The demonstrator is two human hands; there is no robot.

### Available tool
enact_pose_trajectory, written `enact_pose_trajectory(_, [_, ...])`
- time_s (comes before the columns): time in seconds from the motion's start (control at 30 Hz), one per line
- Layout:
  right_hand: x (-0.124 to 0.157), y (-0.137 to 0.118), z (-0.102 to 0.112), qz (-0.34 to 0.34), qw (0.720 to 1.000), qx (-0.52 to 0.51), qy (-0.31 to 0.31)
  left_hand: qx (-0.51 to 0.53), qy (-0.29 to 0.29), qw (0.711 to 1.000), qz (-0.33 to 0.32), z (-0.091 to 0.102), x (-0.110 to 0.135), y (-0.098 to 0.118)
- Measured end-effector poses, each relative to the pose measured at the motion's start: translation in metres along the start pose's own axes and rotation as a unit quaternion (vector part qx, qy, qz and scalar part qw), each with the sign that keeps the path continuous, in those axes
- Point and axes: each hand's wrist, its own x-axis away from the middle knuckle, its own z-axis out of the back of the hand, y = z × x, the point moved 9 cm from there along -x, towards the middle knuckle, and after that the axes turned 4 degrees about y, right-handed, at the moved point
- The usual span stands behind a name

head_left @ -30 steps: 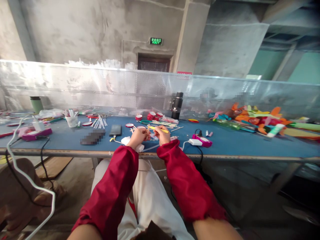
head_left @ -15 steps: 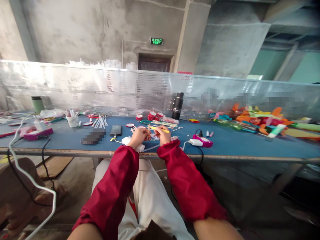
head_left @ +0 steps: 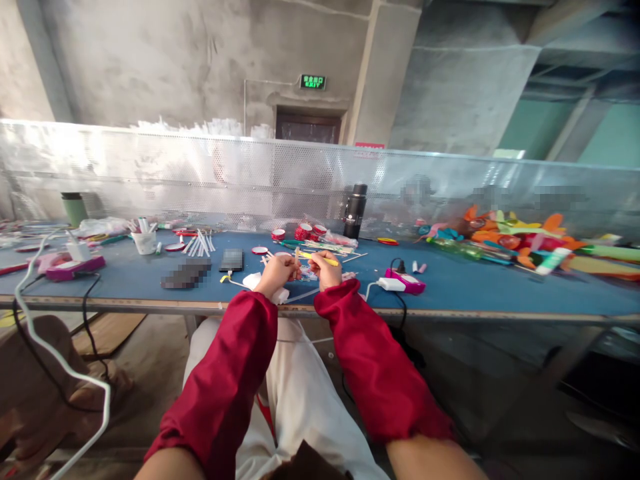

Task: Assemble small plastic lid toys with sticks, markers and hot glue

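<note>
My left hand (head_left: 279,272) is closed in a pinch on a thin pale stick (head_left: 297,255) that points upward near the table's front edge. Just to its right, my right hand (head_left: 327,268) is wrapped round a slim yellow pen-like tool (head_left: 305,255), whose tip points left toward the stick. Whether the tip touches the stick I cannot tell. Below and behind the hands lie a white crumpled piece (head_left: 253,281) and a flat translucent strip (head_left: 305,295). Small printed pieces between the hands are partly hidden.
On the blue table (head_left: 475,287) stand a black bottle (head_left: 355,212), red patterned tape rolls (head_left: 304,231) and a white cup of sticks (head_left: 145,242). A phone (head_left: 232,260) lies left, a purple power strip (head_left: 411,283) right. Colourful craft pieces (head_left: 530,233) pile up far right.
Almost nothing differs. Both hands keep their grips and place; the view has shifted very slightly.
</note>
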Motion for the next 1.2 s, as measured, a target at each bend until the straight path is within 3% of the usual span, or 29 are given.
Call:
enact_pose_trajectory(0.4, [0.0008, -0.0022, 0.0022, 0.002, 1.000, -0.006, 0.001, 0.027, 0.020, 0.999, 0.001, 0.0033, -0.0017, 0.0009])
enact_pose_trajectory(1.2, [0.0025, -0.0041, -0.0019, 0.013, 1.000, 0.008, -0.012, 0.000, 0.009, 1.000, 0.005, 0.0025, -0.0007, -0.0002])
